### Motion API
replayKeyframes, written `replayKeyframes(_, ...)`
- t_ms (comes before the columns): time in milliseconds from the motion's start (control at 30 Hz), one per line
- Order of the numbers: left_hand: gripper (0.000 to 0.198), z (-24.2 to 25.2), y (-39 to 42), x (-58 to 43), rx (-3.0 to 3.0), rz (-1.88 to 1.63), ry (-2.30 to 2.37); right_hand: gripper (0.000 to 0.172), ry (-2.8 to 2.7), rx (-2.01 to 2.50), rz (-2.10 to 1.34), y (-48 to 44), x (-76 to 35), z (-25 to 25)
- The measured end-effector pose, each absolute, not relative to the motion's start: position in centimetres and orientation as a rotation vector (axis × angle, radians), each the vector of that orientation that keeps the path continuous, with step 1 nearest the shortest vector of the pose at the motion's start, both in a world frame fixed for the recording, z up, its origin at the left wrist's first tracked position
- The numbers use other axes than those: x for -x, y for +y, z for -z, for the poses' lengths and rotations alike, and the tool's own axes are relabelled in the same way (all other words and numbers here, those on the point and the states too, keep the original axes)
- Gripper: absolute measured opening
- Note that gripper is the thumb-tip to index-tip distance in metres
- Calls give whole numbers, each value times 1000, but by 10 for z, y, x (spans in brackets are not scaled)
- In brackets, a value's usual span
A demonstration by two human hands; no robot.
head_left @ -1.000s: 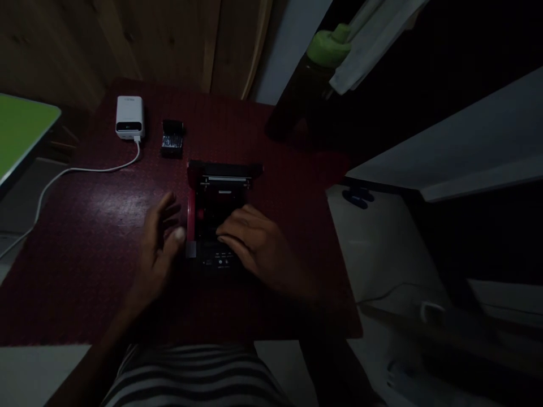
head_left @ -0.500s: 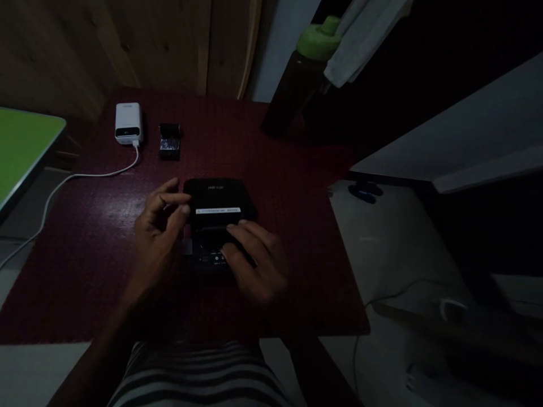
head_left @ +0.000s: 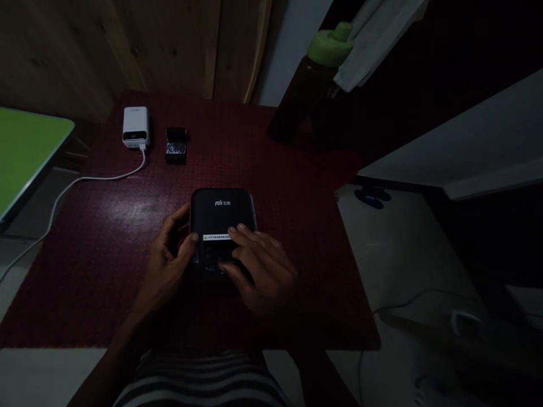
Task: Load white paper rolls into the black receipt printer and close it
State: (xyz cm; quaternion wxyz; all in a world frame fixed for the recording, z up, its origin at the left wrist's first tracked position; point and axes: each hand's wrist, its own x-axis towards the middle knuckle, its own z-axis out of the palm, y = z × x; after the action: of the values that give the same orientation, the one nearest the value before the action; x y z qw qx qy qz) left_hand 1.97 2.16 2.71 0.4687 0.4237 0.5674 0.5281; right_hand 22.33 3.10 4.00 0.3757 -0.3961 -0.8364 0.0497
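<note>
A black box-shaped device (head_left: 223, 213) with a pale logo and a white label strip lies on the dark red table (head_left: 314, 271), close to its front edge. My left hand (head_left: 172, 251) is curled round the left side of the device, thumb on its top edge. Over the lower right part of the device lies my right hand (head_left: 261, 265), its fingertips on the label and its thumb lower down on the front panel. The underside of the device is hidden.
A white power bank (head_left: 136, 125) with a cable stands at the back left, beside a small black roll (head_left: 176, 144). A tall dark bottle (head_left: 305, 85) with a green lid stands at the back. A green board (head_left: 29, 147) juts in at the left.
The device's top part has come down towards me and now looks flat and closed. Both hands stay on the device, and my left hand grips its side more closely. The view has shifted slightly.
</note>
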Motion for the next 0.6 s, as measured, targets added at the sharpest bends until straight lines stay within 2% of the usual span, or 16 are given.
replayKeyframes(133, 57, -26, 18, -19, -993, -1304, 1425, 8, -2071, 1017, -230, 25, -227, -44)
replayKeyframes(233, 52, -25, 10, -17, -991, -1291, 1471, 25, -1877, 1207, -282, 11, -232, -44)
replayKeyframes(367, 58, -27, 2, -17, -967, -1246, 1486, 40, -1639, 1539, -409, -6, -235, -35)
replayKeyframes(600, 57, -32, 4, -18, -996, -1236, 1505, 44, -1468, 1515, -645, -13, -233, -22)
